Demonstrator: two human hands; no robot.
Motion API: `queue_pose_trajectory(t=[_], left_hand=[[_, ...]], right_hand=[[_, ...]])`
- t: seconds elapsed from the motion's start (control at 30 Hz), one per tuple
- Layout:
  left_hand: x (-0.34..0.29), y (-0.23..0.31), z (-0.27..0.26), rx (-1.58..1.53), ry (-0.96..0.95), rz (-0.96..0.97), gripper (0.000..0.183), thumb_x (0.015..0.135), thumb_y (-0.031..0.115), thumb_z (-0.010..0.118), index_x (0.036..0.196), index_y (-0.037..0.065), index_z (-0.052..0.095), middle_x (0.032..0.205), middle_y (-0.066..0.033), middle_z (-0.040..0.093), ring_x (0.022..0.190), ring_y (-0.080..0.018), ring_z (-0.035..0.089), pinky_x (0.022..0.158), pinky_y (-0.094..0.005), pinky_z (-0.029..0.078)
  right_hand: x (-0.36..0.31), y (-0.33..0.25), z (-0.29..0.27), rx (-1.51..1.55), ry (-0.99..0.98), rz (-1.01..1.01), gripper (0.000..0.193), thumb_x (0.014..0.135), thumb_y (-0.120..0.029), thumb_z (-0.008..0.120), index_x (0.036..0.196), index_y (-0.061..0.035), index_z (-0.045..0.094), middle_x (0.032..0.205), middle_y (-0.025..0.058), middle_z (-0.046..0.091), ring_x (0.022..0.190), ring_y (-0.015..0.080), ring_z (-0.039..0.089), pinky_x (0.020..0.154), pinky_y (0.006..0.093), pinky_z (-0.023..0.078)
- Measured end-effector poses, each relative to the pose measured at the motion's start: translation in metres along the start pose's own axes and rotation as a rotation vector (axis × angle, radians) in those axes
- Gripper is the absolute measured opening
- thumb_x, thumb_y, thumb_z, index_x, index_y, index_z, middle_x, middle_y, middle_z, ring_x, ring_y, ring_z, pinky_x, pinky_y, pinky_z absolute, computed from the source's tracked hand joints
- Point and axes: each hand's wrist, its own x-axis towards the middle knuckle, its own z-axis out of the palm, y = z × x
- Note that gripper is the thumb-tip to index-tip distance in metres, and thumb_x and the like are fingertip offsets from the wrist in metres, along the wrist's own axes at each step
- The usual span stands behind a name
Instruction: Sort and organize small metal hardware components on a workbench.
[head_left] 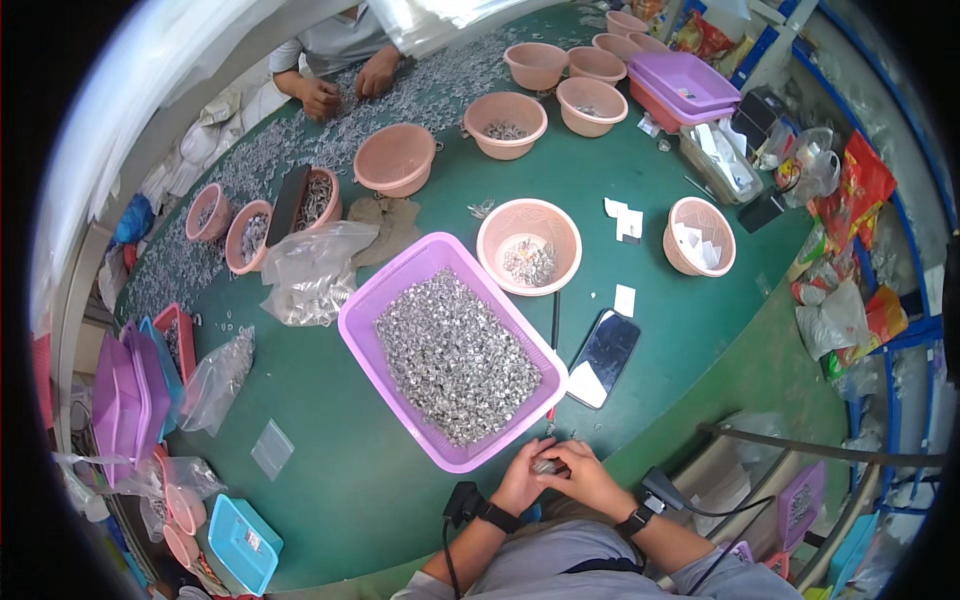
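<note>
At the table's near edge, my left hand (pixel 518 482) is cupped around a few small silvery metal parts (pixel 545 466). My right hand (pixel 583 474) meets it from the right, its fingers bent and closed over the same spot; what those fingertips pinch is too small to make out. Just beyond the hands lies a purple plastic basket (pixel 400 408), tilted across the table and filled with a heap of small shiny metal pieces (pixel 455 355). A thin dark rod with a red end (pixel 553 400) rests between that basket and a smartphone (pixel 604 358).
A pink bowl (pixel 490 225) with some metal parts stands beyond the basket; another pink bowl (pixel 675 250) holds paper slips. Clear plastic bags (pixel 322 272) lie left. A co-worker's hands (pixel 345 92) are among loose metal parts at the far side. A blue tray (pixel 243 545) sits lower left.
</note>
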Motion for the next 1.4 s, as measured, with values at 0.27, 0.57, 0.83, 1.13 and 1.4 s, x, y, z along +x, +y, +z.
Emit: queue_pose_trajectory(t=[0.27, 0.57, 0.83, 1.13, 1.4], left_hand=[[0.003, 0.004, -0.029, 0.194, -0.005, -0.083, 0.022, 0.080, 0.026, 0.046, 0.075, 0.007, 0.056, 0.071, -0.0023, 0.055, 0.065, -0.0132, 0.051, 0.057, -0.0248, 0.039], [-0.001, -0.002, -0.017, 0.130, 0.089, -0.079, 0.025, 0.081, 0.028, 0.046, 0.070, 0.006, 0.052, 0.066, -0.0027, 0.051, 0.061, -0.0126, 0.049, 0.052, -0.0217, 0.037], [-0.008, -0.002, -0.023, 0.164, 0.134, -0.025, 0.025, 0.082, 0.028, 0.046, 0.072, 0.006, 0.052, 0.064, -0.0030, 0.050, 0.056, -0.0119, 0.047, 0.049, -0.0221, 0.037], [0.002, -0.007, -0.025, 0.209, 0.087, 0.004, 0.026, 0.082, 0.028, 0.045, 0.081, 0.004, 0.054, 0.071, -0.0039, 0.055, 0.066, -0.0141, 0.052, 0.058, -0.0246, 0.041], [-0.022, 0.003, -0.022, 0.205, 0.166, -0.019, 0.026, 0.081, 0.029, 0.045, 0.082, 0.006, 0.056, 0.070, -0.0039, 0.055, 0.061, -0.0117, 0.052, 0.056, -0.0225, 0.040]], right_hand=[[-0.005, 0.053, 0.007, -0.419, 0.250, 0.070, 0.018, 0.069, -0.001, 0.052, 0.087, -0.0006, 0.053, 0.076, 0.0138, 0.049, 0.076, 0.0305, 0.048, 0.067, 0.0370, 0.041], [0.009, 0.015, 0.000, 0.124, 0.013, 0.323, 0.019, 0.068, -0.007, 0.058, 0.083, 0.0007, 0.051, 0.080, 0.0147, 0.052, 0.075, 0.0311, 0.050, 0.065, 0.0355, 0.041], [0.023, 0.049, 0.020, -0.212, 0.167, 0.136, 0.019, 0.068, -0.002, 0.057, 0.085, 0.0022, 0.050, 0.083, 0.0143, 0.047, 0.066, 0.0262, 0.054, 0.059, 0.0332, 0.044], [0.006, 0.032, 0.005, -0.226, 0.149, 0.014, 0.019, 0.066, -0.002, 0.057, 0.084, 0.0008, 0.054, 0.076, 0.0131, 0.050, 0.069, 0.0302, 0.051, 0.064, 0.0368, 0.042], [-0.002, 0.029, 0.011, 0.178, -0.146, 0.179, 0.021, 0.069, -0.003, 0.056, 0.089, -0.0006, 0.051, 0.078, 0.0129, 0.051, 0.077, 0.0294, 0.050, 0.069, 0.0352, 0.041]])
